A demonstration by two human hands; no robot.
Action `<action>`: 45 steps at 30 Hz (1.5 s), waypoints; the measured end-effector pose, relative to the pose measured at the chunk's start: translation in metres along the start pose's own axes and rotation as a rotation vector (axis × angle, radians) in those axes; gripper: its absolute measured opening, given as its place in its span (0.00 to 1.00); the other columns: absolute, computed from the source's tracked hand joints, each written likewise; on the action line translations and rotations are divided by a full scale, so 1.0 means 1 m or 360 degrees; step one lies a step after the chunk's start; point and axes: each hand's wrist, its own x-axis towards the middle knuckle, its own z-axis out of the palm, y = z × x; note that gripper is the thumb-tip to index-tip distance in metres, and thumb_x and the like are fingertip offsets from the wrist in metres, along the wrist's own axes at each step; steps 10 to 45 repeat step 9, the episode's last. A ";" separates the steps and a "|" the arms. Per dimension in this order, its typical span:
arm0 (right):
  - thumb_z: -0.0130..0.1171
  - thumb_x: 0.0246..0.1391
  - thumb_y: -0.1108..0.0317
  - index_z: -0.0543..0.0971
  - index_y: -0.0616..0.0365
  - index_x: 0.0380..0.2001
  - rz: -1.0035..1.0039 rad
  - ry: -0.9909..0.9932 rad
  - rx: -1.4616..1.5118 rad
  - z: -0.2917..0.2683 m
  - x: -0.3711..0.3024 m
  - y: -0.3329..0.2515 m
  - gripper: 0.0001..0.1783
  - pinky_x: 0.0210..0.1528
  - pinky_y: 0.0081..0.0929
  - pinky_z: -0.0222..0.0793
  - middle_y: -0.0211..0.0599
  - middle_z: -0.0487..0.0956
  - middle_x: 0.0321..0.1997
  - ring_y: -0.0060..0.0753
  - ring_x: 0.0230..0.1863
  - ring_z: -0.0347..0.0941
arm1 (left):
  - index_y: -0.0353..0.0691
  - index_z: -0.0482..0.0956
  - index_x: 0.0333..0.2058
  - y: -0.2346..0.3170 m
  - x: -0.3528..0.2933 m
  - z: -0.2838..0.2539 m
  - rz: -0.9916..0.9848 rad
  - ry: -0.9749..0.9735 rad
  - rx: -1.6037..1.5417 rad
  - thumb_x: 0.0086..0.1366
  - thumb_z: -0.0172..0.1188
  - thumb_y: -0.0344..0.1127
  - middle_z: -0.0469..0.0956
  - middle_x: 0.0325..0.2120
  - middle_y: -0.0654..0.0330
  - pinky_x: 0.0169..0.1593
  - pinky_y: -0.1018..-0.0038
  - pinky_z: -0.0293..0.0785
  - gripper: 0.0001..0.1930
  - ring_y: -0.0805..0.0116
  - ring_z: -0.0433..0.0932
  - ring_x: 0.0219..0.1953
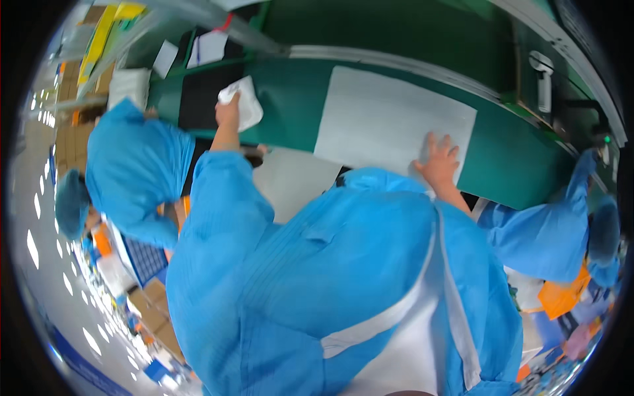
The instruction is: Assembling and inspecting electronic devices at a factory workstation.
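My left hand (228,117) is closed on a small white pouch-like item (249,111) with rounded corners. It sits over the edge between a black mat (200,99) and the green work surface (288,99). Whether it is a bag, a cloth or a tray I cannot tell. Fingers spread, my right hand (440,163) lies on the lower right part of a large white sheet (389,112), which is spread on the green surface. Nothing shows in that hand.
Co-workers in blue gowns (135,165) (541,231) stand at left and right. A metal rail (409,66) runs behind the surface. Papers (207,49) lie at the back left. A white-handled tool (543,82) hangs at the right. Cardboard boxes (155,310) stand at lower left.
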 end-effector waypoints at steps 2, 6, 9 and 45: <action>0.66 0.34 0.47 0.51 0.34 0.65 -0.0085 0.0091 0.0014 0.019 -0.005 0.001 0.53 0.55 0.75 0.47 0.55 0.44 0.68 0.75 0.65 0.38 | 0.30 0.71 0.49 -0.017 0.003 0.000 0.0070 0.0076 0.0068 0.46 0.63 0.62 0.72 0.48 0.41 0.54 0.63 0.66 0.42 0.47 0.71 0.51; 0.63 0.35 0.44 0.53 0.34 0.65 -0.0125 0.0031 0.0046 0.025 0.009 -0.012 0.51 0.59 0.75 0.35 0.52 0.42 0.70 0.74 0.67 0.32 | 0.36 0.75 0.46 -0.041 0.043 0.011 0.0095 0.0053 0.0243 0.47 0.63 0.62 0.77 0.43 0.49 0.50 0.62 0.70 0.37 0.52 0.76 0.45; 0.65 0.32 0.43 0.53 0.34 0.64 -0.0155 0.0083 0.0051 0.028 0.015 -0.013 0.53 0.59 0.74 0.37 0.53 0.42 0.70 0.75 0.67 0.32 | 0.35 0.77 0.43 0.006 0.052 0.039 0.0180 -0.0131 0.0256 0.49 0.62 0.61 0.79 0.40 0.51 0.46 0.64 0.73 0.34 0.56 0.78 0.40; 0.65 0.32 0.43 0.53 0.34 0.64 -0.0155 0.0083 0.0051 0.028 0.015 -0.013 0.53 0.59 0.74 0.37 0.53 0.42 0.70 0.75 0.67 0.32 | 0.35 0.77 0.43 0.006 0.052 0.039 0.0180 -0.0131 0.0256 0.49 0.62 0.61 0.79 0.40 0.51 0.46 0.64 0.73 0.34 0.56 0.78 0.40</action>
